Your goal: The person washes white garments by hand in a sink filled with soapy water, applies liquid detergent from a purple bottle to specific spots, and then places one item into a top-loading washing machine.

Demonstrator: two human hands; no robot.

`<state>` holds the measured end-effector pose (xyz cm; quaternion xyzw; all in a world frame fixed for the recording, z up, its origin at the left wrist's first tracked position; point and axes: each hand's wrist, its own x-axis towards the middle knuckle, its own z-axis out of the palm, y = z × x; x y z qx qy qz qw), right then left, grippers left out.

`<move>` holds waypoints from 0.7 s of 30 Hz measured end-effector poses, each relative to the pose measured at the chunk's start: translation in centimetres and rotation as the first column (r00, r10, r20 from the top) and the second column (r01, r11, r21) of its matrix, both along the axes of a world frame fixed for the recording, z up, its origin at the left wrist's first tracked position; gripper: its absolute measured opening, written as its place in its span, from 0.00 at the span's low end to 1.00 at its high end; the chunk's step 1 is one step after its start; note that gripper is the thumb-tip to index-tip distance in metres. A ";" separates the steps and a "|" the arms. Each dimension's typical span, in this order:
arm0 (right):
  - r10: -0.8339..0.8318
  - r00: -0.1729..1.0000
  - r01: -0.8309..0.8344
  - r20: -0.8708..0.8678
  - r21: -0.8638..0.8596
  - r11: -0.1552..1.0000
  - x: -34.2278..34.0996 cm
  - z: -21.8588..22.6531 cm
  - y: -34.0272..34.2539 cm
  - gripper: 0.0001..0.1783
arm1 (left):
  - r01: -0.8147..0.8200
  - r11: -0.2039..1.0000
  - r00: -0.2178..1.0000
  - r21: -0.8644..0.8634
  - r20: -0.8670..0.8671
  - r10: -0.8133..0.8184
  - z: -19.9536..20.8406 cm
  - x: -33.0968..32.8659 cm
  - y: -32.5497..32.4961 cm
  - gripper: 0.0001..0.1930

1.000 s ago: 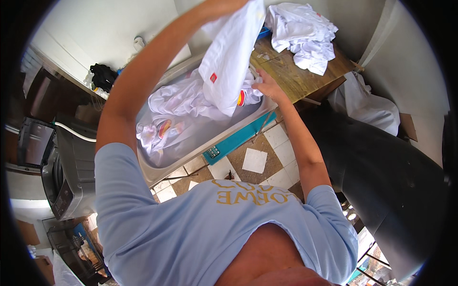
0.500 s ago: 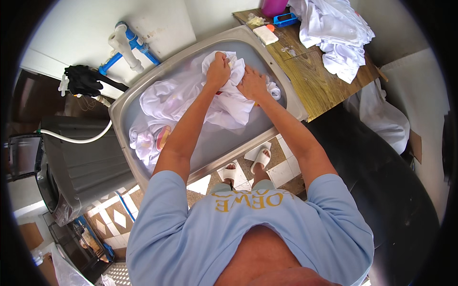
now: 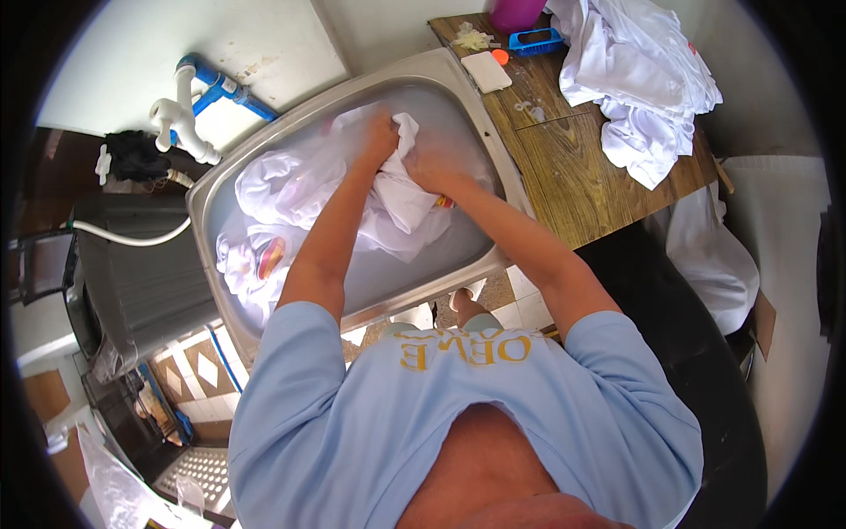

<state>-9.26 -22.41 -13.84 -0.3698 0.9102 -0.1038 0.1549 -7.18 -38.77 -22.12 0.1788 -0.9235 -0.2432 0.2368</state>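
Note:
A metal sink (image 3: 487, 137) holds cloudy water and soaked white laundry. My left hand (image 3: 379, 141) is closed on a bunched white garment (image 3: 407, 201), its fingers partly under the milky water. Close beside it, my right hand (image 3: 434, 167) presses against the same garment; blur and water hide its fingers. A patch of red and yellow print shows by my right wrist. More white cloth (image 3: 269, 189) spreads through the left half of the sink, and a piece with a red and yellow print (image 3: 271, 258) lies near the left rim.
Right of the sink, a wooden board (image 3: 568, 189) carries a white bar (image 3: 486, 72), a blue plastic brush-like item (image 3: 535, 41), a purple container (image 3: 514, 13) and piled white clothes (image 3: 639, 70). A white tap (image 3: 181, 123) with blue pipes stands at the left.
Both hands have pushed lower into the water, and my right hand has gone from flat, spread fingers to a blur. The garment between them has bunched up. The whole view has shifted slightly.

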 end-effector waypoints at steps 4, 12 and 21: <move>0.286 0.788 -0.088 0.545 -0.360 0.929 -3.8 1.7 1.5 0.29 | 0.120 0.933 0.987 0.339 0.064 -0.149 4.7 1.6 -1.1 0.10; 0.620 0.554 0.050 0.556 -0.766 0.641 -8.9 9.9 -2.4 0.25 | 0.253 0.659 0.951 0.708 -0.056 -0.305 21.4 4.7 -0.5 0.06; 0.620 0.284 0.132 0.732 -0.670 0.731 -8.1 13.9 -3.5 0.12 | 0.166 0.604 0.965 0.780 -0.004 -0.260 24.2 9.7 -1.0 0.15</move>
